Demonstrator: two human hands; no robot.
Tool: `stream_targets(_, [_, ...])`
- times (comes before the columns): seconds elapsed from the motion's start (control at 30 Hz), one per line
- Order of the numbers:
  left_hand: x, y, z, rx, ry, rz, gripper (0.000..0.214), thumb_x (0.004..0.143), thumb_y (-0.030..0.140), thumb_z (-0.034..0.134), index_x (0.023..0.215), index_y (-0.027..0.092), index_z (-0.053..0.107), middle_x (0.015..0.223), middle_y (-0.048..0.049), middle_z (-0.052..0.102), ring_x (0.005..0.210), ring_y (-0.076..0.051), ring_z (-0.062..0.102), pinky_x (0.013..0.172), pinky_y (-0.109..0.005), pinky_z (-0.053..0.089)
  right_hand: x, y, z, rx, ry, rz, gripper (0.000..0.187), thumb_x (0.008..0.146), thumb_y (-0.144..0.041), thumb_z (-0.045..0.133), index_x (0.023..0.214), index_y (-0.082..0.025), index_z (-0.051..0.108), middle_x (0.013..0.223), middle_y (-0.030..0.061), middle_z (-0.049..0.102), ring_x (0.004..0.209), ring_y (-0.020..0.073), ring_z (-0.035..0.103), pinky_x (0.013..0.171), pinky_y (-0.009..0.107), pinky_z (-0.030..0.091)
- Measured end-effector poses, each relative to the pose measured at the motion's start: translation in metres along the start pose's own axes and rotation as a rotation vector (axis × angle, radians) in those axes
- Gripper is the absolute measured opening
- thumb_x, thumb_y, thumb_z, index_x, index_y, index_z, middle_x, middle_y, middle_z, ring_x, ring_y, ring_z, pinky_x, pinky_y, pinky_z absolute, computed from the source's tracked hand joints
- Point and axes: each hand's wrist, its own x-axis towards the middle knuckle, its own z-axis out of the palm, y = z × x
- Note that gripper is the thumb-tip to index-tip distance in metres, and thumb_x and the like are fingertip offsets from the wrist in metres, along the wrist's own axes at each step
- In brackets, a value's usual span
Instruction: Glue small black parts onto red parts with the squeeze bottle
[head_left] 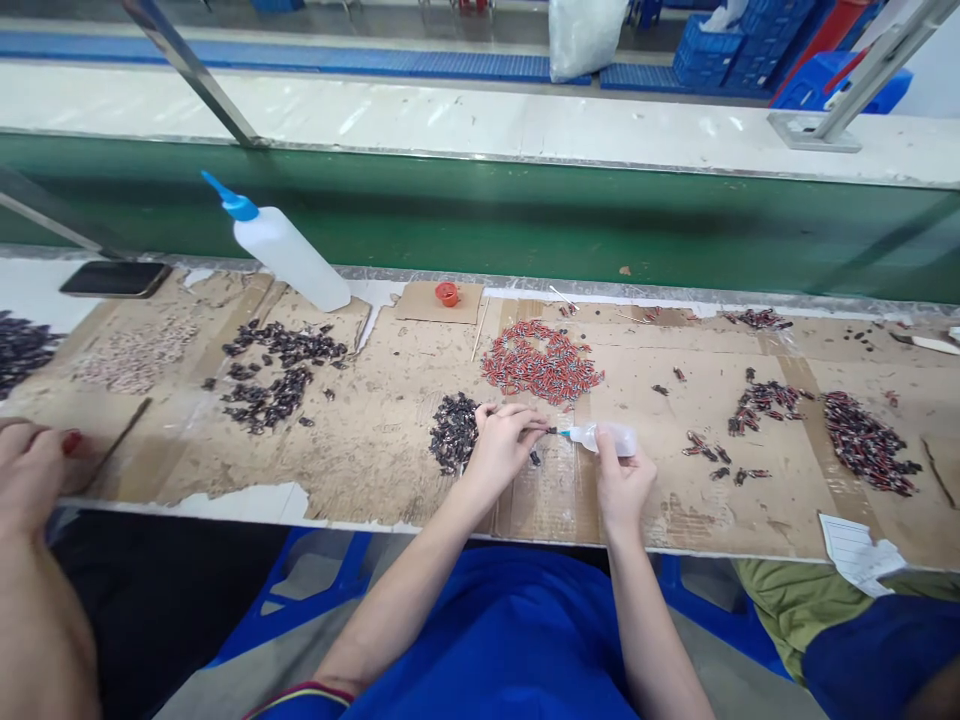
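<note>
My left hand [504, 440] is closed in a pinch on a small dark part [546, 430], held just above the cardboard-covered bench [375, 440]. My right hand [622, 478] grips a small clear squeeze bottle [609, 438] lying sideways, its blue nozzle tip pointing left and meeting the part. A heap of small black parts [453, 432] lies right beside my left hand. A pile of red parts [541, 364] sits just beyond both hands.
A large squeeze bottle with blue nozzle [289, 252] leans at the back left, near more dark parts [276, 372]. A red cap [447, 293], a phone [115, 279] and mixed piles [862, 440] lie around. Another person's hand [34, 470] rests at the left. A green conveyor [525, 215] runs behind.
</note>
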Motion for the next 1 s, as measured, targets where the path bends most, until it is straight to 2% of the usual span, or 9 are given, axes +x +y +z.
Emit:
stream_targets(0.2, [0.001, 0.000, -0.001, -0.017, -0.010, 0.006, 0.016, 0.081, 0.013, 0.066, 0.085, 0.027, 0.071, 0.096, -0.0001, 0.077, 0.105, -0.021, 0.063, 0.101, -0.046, 0.027, 0.006, 0.007, -0.007, 0.117, 0.154, -0.021, 0.039, 0.068, -0.051, 0.072, 0.075, -0.014, 0.064, 0.066, 0.0027, 0.066, 0.057, 0.0145, 0.057, 0.054, 0.027, 0.046])
stream_targets(0.3, [0.005, 0.003, -0.010, -0.010, -0.082, 0.043, 0.016, 0.083, 0.012, 0.064, 0.087, 0.026, 0.071, 0.094, -0.0004, 0.077, 0.103, -0.022, 0.063, 0.098, -0.047, 0.028, 0.010, 0.005, -0.016, 0.233, 0.227, -0.085, 0.037, 0.067, -0.045, 0.075, 0.084, -0.016, 0.059, 0.075, 0.0017, 0.066, 0.063, 0.0151, 0.062, 0.060, 0.028, 0.050])
stream_targets(0.37, [0.009, 0.008, -0.015, 0.033, -0.105, 0.084, 0.015, 0.085, 0.014, 0.062, 0.087, 0.026, 0.071, 0.094, -0.0007, 0.077, 0.099, -0.023, 0.064, 0.097, -0.047, 0.028, 0.012, 0.003, -0.022, 0.259, 0.194, -0.128, 0.042, 0.061, -0.037, 0.081, 0.086, -0.020, 0.052, 0.077, 0.0000, 0.067, 0.072, 0.0172, 0.066, 0.069, 0.031, 0.052])
stream_targets(0.5, [0.019, 0.020, -0.011, 0.149, -0.025, 0.145, 0.015, 0.088, 0.017, 0.059, 0.088, 0.026, 0.072, 0.096, -0.0021, 0.074, 0.101, -0.023, 0.059, 0.095, -0.044, 0.032, 0.014, 0.003, -0.031, 0.255, 0.071, -0.127, 0.054, 0.054, -0.027, 0.084, 0.086, -0.024, 0.041, 0.083, 0.0018, 0.071, 0.090, 0.0209, 0.069, 0.086, 0.038, 0.051])
stream_targets(0.63, [0.028, 0.028, 0.008, 0.204, -0.008, 0.176, 0.010, 0.086, 0.019, 0.063, 0.082, 0.022, 0.072, 0.097, -0.0057, 0.070, 0.104, -0.026, 0.052, 0.089, -0.042, 0.038, 0.018, 0.008, -0.029, 0.131, 0.007, -0.096, 0.050, 0.058, -0.033, 0.082, 0.092, -0.021, 0.048, 0.099, 0.0103, 0.072, 0.093, 0.0215, 0.068, 0.090, 0.042, 0.049])
stream_targets(0.77, [0.032, 0.028, 0.019, 0.207, 0.015, 0.185, 0.013, 0.088, 0.014, 0.058, 0.083, 0.018, 0.070, 0.100, -0.0098, 0.066, 0.104, -0.027, 0.050, 0.087, -0.041, 0.041, 0.022, 0.010, -0.028, -0.120, 0.014, -0.138, 0.051, 0.059, -0.042, 0.081, 0.097, -0.017, 0.058, 0.094, 0.0111, 0.072, 0.083, 0.0217, 0.067, 0.084, 0.041, 0.050])
stream_targets(0.9, [0.022, 0.026, 0.011, 0.175, 0.031, 0.205, 0.013, 0.088, 0.012, 0.057, 0.085, 0.019, 0.067, 0.096, -0.0067, 0.068, 0.101, -0.024, 0.053, 0.087, -0.037, 0.043, 0.004, 0.004, -0.030, -0.184, 0.236, -0.416, 0.070, 0.056, -0.043, 0.084, 0.113, -0.016, 0.054, 0.107, 0.0133, 0.068, 0.094, 0.0241, 0.064, 0.079, 0.038, 0.051])
stream_targets(0.97, [0.010, 0.026, 0.005, 0.114, 0.015, 0.248, 0.012, 0.089, 0.013, 0.056, 0.087, 0.019, 0.066, 0.091, -0.0041, 0.069, 0.095, -0.021, 0.057, 0.084, -0.034, 0.044, -0.011, -0.001, -0.027, -0.179, 0.350, -0.578, 0.063, 0.057, -0.040, 0.084, 0.108, -0.016, 0.057, 0.099, 0.0107, 0.068, 0.091, 0.0238, 0.064, 0.075, 0.036, 0.051])
stream_targets(1.0, [0.004, 0.027, 0.002, 0.068, 0.003, 0.286, 0.012, 0.090, 0.014, 0.056, 0.087, 0.019, 0.066, 0.089, -0.0035, 0.069, 0.093, -0.020, 0.058, 0.084, -0.033, 0.045, -0.019, -0.004, -0.024, -0.143, 0.316, -0.587, 0.056, 0.059, -0.039, 0.083, 0.105, -0.016, 0.059, 0.092, 0.0086, 0.069, 0.084, 0.0222, 0.065, 0.070, 0.034, 0.051])
